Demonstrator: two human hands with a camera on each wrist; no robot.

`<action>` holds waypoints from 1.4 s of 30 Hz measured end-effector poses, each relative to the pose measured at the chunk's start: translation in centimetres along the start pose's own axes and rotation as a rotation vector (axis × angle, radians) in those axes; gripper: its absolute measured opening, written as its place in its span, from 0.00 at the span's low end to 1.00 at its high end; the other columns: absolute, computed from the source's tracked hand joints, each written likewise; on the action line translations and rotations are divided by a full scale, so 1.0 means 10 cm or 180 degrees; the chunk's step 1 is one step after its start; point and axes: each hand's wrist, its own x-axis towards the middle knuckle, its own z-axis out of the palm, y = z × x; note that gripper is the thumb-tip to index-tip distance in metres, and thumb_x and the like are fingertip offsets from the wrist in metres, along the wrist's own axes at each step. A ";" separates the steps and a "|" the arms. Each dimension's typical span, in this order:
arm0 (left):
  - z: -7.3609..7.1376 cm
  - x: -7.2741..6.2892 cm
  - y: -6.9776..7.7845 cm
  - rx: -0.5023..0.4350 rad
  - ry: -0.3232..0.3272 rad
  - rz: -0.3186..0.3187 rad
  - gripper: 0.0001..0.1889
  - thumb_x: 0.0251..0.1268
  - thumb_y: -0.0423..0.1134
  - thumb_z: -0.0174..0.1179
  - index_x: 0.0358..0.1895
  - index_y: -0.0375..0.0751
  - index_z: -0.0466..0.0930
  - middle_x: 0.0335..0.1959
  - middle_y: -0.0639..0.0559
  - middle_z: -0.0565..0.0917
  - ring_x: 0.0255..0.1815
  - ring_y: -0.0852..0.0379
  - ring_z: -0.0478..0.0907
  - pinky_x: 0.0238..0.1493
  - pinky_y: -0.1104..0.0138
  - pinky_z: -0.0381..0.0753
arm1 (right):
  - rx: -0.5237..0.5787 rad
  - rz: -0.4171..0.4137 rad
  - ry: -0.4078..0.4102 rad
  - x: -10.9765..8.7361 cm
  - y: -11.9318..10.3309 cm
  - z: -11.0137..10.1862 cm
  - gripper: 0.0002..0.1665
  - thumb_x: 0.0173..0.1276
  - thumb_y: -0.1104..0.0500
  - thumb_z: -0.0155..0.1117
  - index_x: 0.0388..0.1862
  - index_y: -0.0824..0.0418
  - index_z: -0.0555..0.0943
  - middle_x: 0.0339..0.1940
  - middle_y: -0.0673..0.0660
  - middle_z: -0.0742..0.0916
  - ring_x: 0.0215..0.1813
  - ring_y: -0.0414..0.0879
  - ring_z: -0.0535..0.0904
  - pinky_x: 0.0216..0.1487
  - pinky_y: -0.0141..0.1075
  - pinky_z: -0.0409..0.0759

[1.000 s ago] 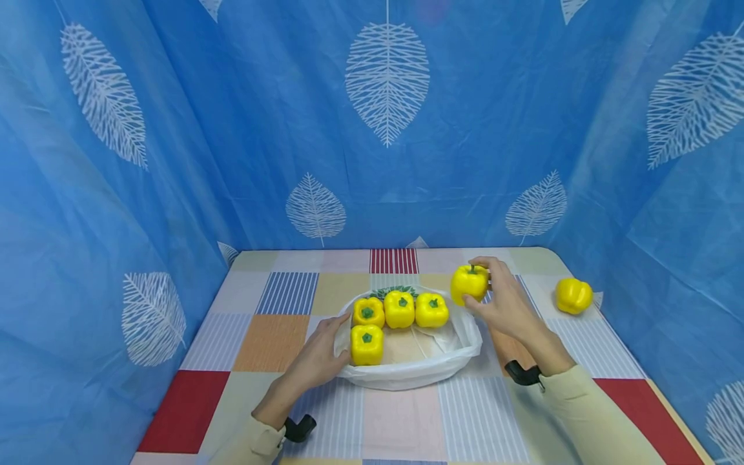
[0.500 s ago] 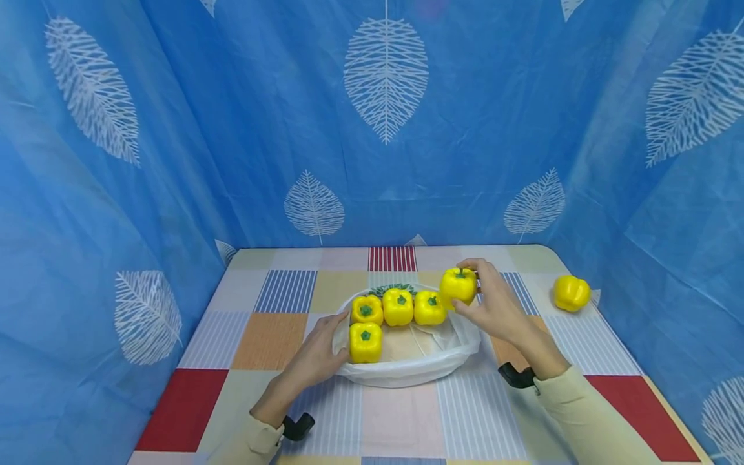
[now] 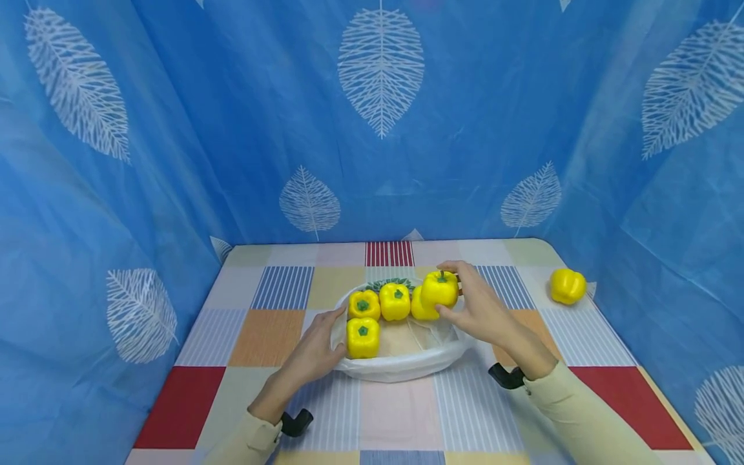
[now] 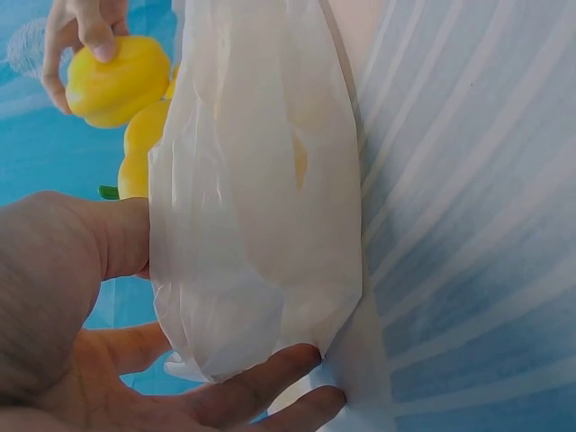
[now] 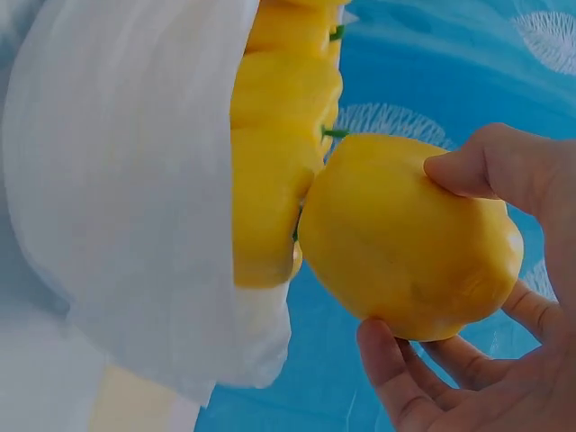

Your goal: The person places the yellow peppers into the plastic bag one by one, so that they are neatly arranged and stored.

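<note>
My right hand (image 3: 482,310) holds a yellow bell pepper (image 3: 438,289) upright, thumb on the near side and fingers round the far side. The held pepper overlaps a bell pepper (image 3: 421,309) in the back row of an open white plastic bag (image 3: 401,369). Two more bell peppers sit further left in that row, and another bell pepper (image 3: 363,338) stands in front at the left. At the bag's left end, my left hand (image 3: 314,345) grips its side. The left wrist view has the thumb at the rim and two fingers along the outside (image 4: 270,382).
One loose yellow bell pepper (image 3: 567,286) lies near the table's right edge. A patchwork-patterned cloth (image 3: 395,413) covers the table. Blue curtains (image 3: 465,129) with white leaf prints enclose the back and both sides.
My right hand has carried its bell pepper leftward, from the bag's right edge to over the back row. The left hand stays at the bag's left side. The view has tilted slightly.
</note>
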 end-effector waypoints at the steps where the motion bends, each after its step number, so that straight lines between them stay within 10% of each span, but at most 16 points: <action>1: -0.01 0.00 0.00 0.0002 0.0003 0.0005 0.43 0.76 0.33 0.71 0.92 0.45 0.67 0.89 0.31 0.72 0.88 0.27 0.73 0.85 0.28 0.76 | 0.0006 -0.0020 -0.0016 0.01 -0.02 0.01 0.49 0.72 0.62 0.84 0.86 0.62 0.70 0.80 0.69 0.82 0.74 0.64 0.83 0.65 0.59 0.92; 30: 0.00 0.00 -0.03 -0.0100 0.0034 0.0056 0.44 0.74 0.31 0.70 0.92 0.43 0.68 0.89 0.31 0.72 0.89 0.26 0.73 0.84 0.26 0.76 | -0.0046 -0.0214 -0.0401 -0.06 -0.38 0.28 0.52 0.70 0.60 0.86 0.89 0.58 0.70 0.79 0.66 0.82 0.74 0.63 0.85 0.75 0.67 0.90; 42: -0.01 -0.02 -0.02 -0.0102 0.0032 0.0167 0.45 0.72 0.30 0.72 0.92 0.43 0.68 0.87 0.30 0.73 0.87 0.25 0.74 0.84 0.26 0.76 | -0.0357 -0.0370 -0.0932 0.01 -0.52 0.36 0.46 0.69 0.58 0.89 0.82 0.58 0.78 0.71 0.61 0.82 0.64 0.53 0.84 0.67 0.50 0.95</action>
